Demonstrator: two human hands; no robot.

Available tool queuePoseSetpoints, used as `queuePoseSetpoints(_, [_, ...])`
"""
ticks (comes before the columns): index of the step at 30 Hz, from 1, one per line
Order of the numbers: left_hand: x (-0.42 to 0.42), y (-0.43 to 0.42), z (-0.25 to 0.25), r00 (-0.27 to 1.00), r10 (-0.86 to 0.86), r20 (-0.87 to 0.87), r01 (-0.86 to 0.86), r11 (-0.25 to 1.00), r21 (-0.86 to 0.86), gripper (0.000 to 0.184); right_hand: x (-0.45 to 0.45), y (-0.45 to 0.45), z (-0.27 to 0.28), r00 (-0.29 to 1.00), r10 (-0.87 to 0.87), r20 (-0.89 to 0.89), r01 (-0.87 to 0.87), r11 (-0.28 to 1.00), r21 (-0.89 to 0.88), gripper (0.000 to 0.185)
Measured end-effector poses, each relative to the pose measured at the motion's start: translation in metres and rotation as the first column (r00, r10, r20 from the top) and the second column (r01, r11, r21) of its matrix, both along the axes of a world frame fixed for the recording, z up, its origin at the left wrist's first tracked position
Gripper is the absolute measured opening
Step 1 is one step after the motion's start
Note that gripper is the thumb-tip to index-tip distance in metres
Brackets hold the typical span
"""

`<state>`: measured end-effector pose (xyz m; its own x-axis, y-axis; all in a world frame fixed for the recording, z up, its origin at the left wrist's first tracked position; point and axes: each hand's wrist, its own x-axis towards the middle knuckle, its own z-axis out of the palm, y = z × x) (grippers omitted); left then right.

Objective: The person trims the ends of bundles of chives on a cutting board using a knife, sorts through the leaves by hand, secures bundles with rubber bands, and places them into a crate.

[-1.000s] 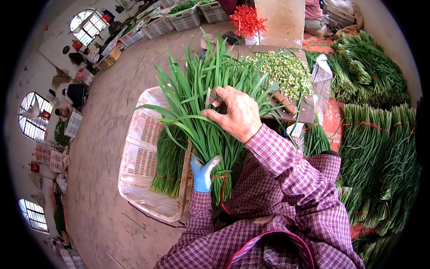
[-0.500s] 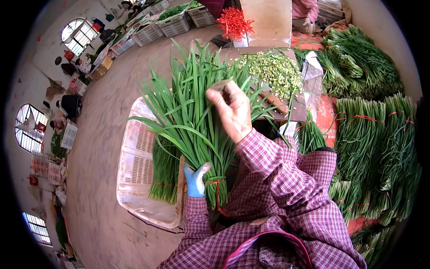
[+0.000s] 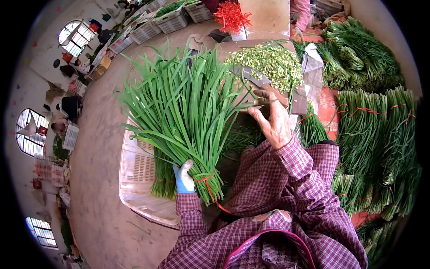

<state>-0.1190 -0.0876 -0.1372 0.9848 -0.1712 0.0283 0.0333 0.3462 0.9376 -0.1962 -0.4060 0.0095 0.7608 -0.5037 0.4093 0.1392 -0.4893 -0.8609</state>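
My left hand (image 3: 184,176), in a blue and white glove, is wrapped round the lower part of a large bunch of green leafy stalks (image 3: 188,107). A red tie (image 3: 204,179) circles the bunch near its base, with a loose end trailing down. My bare right hand (image 3: 272,120) is apart from the bunch, its fingers spread and nothing seen in them. Just beyond its fingertips a knife (image 3: 251,75) with a brown handle lies on the board (image 3: 298,104), beside a heap of chopped pale-green pieces (image 3: 268,65).
A white plastic crate (image 3: 134,175) holding tied green bundles stands at the left. Many tied bundles (image 3: 363,134) lie on the right. Red strips (image 3: 232,17) hang beyond the board. Another person's hand and pink sleeve (image 3: 303,17) show at the top right.
My right hand has left the leaves and moved right, to near the knife, and its fingers have spread. The bunch in my left hand has tilted and shifted left, over the crate.
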Motion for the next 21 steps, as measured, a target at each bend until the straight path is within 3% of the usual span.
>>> queuePoseSetpoints(2, [0.000, -0.003, 0.007, 1.000, -0.010, 0.020, 0.010, 1.000, -0.028, 0.036, -0.006, 0.012, -0.012, 1.000, 0.005, -0.015, -0.005, 0.999, -0.036, 0.052])
queuePoseSetpoints(3, [0.002, -0.005, 0.011, 0.999, 0.024, 0.043, -0.024, 1.000, 0.007, 0.036, -0.011, 0.020, -0.013, 0.993, 0.046, -0.105, -0.042, 0.998, 0.045, 0.062])
queuePoseSetpoints(4, [0.004, -0.010, 0.016, 0.996, 0.058, 0.069, -0.061, 0.997, 0.040, 0.037, -0.016, 0.030, -0.022, 0.991, 0.072, -0.116, -0.071, 0.997, 0.016, 0.072])
queuePoseSetpoints(7, [-0.010, -0.067, 0.104, 0.983, 0.162, 0.089, -0.168, 0.983, 0.069, 0.041, -0.023, 0.063, -0.050, 0.956, 0.226, -0.185, -0.237, 0.971, -0.040, 0.102])
queuePoseSetpoints(9, [-0.007, -0.090, 0.126, 0.988, 0.099, 0.117, -0.119, 0.978, 0.173, 0.048, -0.016, 0.085, -0.059, 0.900, 0.348, -0.262, -0.367, 0.930, -0.026, 0.120])
queuePoseSetpoints(11, [-0.013, -0.110, 0.150, 0.973, -0.079, 0.218, -0.005, 0.933, 0.361, 0.059, 0.007, 0.107, -0.068, 0.933, 0.356, -0.043, -0.355, 0.934, 0.034, 0.123])
queuePoseSetpoints(12, [-0.009, -0.108, 0.143, 0.942, -0.176, 0.285, 0.065, 0.931, 0.360, 0.069, 0.012, 0.099, -0.068, 0.885, 0.465, 0.034, -0.433, 0.793, 0.429, 0.118])
queuePoseSetpoints(13, [-0.004, -0.105, 0.137, 0.896, -0.275, 0.350, 0.141, 0.921, 0.362, 0.079, 0.011, 0.086, -0.053, 0.859, 0.507, 0.074, -0.430, 0.634, 0.642, 0.105])
queuePoseSetpoints(14, [-0.010, -0.100, 0.156, 0.859, -0.423, 0.290, 0.288, 0.866, 0.409, 0.089, 0.014, 0.077, -0.062, 0.841, 0.520, 0.148, -0.459, 0.542, 0.704, 0.098])
queuePoseSetpoints(17, [-0.006, -0.065, 0.182, 0.837, -0.537, 0.107, 0.434, 0.769, 0.470, 0.072, 0.004, 0.054, -0.065, 0.833, 0.506, 0.224, -0.429, 0.335, 0.839, 0.072])
queuePoseSetpoints(19, [0.015, -0.034, 0.182, 0.785, -0.604, -0.141, 0.591, 0.659, 0.465, 0.060, -0.001, 0.044, -0.087, 0.785, 0.527, 0.326, -0.499, 0.225, 0.837, 0.069])
queuePoseSetpoints(20, [0.029, -0.022, 0.162, 0.734, -0.670, -0.106, 0.649, 0.649, 0.397, 0.057, 0.004, 0.037, -0.111, 0.764, 0.573, 0.297, -0.530, 0.293, 0.796, 0.068])
queuePoseSetpoints(21, [0.029, -0.024, 0.148, 0.734, -0.670, -0.107, 0.650, 0.648, 0.397, 0.057, -0.006, 0.041, -0.093, 0.730, 0.580, 0.361, -0.527, 0.142, 0.838, 0.067])
